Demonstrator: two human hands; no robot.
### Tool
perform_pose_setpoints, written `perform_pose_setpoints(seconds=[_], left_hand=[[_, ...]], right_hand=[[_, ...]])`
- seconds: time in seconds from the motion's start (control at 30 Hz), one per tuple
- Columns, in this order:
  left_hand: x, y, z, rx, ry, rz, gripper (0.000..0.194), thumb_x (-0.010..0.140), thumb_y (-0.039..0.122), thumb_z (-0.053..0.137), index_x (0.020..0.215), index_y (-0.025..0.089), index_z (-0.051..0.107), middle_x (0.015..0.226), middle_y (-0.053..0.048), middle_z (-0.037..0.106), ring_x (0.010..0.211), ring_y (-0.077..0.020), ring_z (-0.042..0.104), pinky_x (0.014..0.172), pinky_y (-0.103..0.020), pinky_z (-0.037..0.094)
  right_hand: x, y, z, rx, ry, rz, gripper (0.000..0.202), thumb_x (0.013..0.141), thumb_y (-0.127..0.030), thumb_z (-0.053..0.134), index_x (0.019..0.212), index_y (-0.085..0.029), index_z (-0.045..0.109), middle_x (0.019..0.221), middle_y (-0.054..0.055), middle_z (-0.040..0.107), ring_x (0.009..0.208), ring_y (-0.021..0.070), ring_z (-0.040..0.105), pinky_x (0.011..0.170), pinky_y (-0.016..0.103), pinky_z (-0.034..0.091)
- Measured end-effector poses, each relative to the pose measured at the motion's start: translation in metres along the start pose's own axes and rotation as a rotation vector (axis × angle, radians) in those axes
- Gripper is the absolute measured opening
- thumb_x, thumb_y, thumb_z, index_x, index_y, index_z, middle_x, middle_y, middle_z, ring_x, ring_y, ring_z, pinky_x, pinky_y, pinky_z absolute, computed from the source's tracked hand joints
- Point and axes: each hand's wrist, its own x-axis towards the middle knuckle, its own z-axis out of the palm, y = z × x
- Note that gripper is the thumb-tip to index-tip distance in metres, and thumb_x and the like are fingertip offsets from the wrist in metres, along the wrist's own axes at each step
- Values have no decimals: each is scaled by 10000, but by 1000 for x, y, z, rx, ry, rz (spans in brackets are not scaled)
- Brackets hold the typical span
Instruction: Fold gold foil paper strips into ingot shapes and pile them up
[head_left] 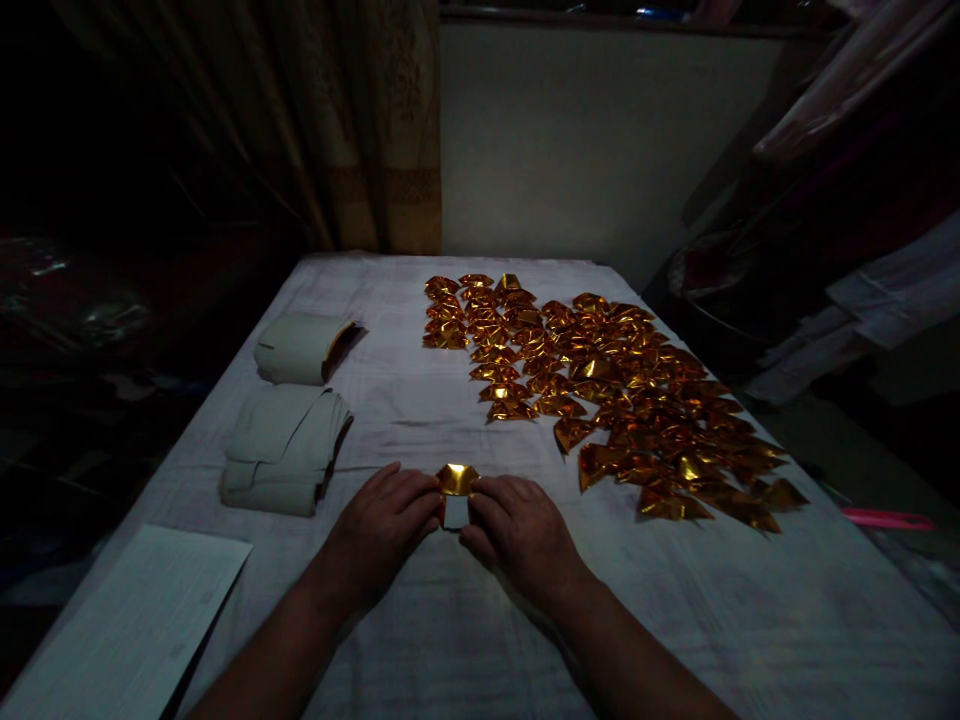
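Observation:
Between my two hands, near the middle of the table, is a partly folded piece of gold foil paper (457, 480), gold on its far part and pale on its near part. My left hand (394, 525) pinches its left end with the fingers closed. On the opposite end, the fingers of my right hand (517, 525) close in the same way. Many folded gold paper ingots (630, 370) lie in rows and heaps on the right half of the table, beyond my right hand.
Two stacks of curled paper, a far one (296, 348) and a near one (281, 450), sit on the left. A flat pale sheet (127, 620) lies at the near left edge. The table has a white cloth (465, 650). Behind hangs a curtain (375, 130); a pink object (889, 519) is off the right edge.

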Motion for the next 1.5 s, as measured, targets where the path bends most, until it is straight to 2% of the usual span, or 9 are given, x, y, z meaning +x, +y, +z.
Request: perform_pose_setpoints(seconds=[0.33,0.43,0.77,1.0,1.1,1.17,1.3,1.4,1.5], left_hand=[[9,2,2,-77,-10,-83,184,1012,297,480,991,211,642,930,-38,713,861,-200,630,784,-364,486],[9,3,5,-109,-2,-153,199,1009,305,472,957,216,642,890,-33,697,839,-197,624,776,-356,476],[20,4,17,-66,21,-328,155,980,283,484,973,215,623,913,-43,706,859,-229,603,785,-382,448],[26,6,17,7,21,-356,109,960,261,495,958,218,595,893,-43,679,844,-228,586,778,-378,432],[26,8,18,24,12,-367,89,959,260,507,920,217,574,867,-36,651,833,-228,568,765,-378,423],[26,8,19,35,10,-375,97,959,253,510,880,214,552,836,-31,628,820,-231,558,761,-381,418],[26,7,21,48,21,-372,120,963,245,498,849,217,524,826,-30,614,823,-236,550,777,-385,415],[26,7,21,53,13,-377,136,970,238,482,840,221,521,820,-29,617,816,-232,552,768,-377,409],[26,7,21,68,3,-385,146,971,221,468,839,220,530,813,-28,617,809,-230,554,757,-375,409]], right_hand=[[-1,8,1,86,48,-1,152,904,-298,685,1024,-209,658,1065,78,726,948,234,644,798,377,466],[-1,11,1,124,19,39,200,905,-310,678,1084,-222,655,1070,83,720,969,237,635,815,381,465],[11,11,9,64,-9,322,89,935,-212,547,917,-211,634,837,40,664,794,216,596,747,340,412],[11,9,13,-32,4,325,108,938,-186,515,909,-221,614,822,39,645,777,218,577,719,337,401],[10,8,14,-55,39,287,172,950,-160,484,1021,-205,634,947,78,685,864,235,595,751,356,426],[9,5,14,-67,62,211,263,959,-155,475,1179,-185,616,1174,117,683,1072,265,588,875,402,436],[13,-8,10,-36,-121,29,449,988,-279,504,1426,-186,473,1497,93,506,1413,287,386,1151,539,261],[13,-14,9,-14,-249,73,558,984,-388,537,1486,-181,410,1553,102,421,1448,292,351,1193,579,199],[7,-12,8,-22,-268,144,571,985,-403,538,1501,-197,404,1573,98,378,1462,297,334,1202,599,176]])
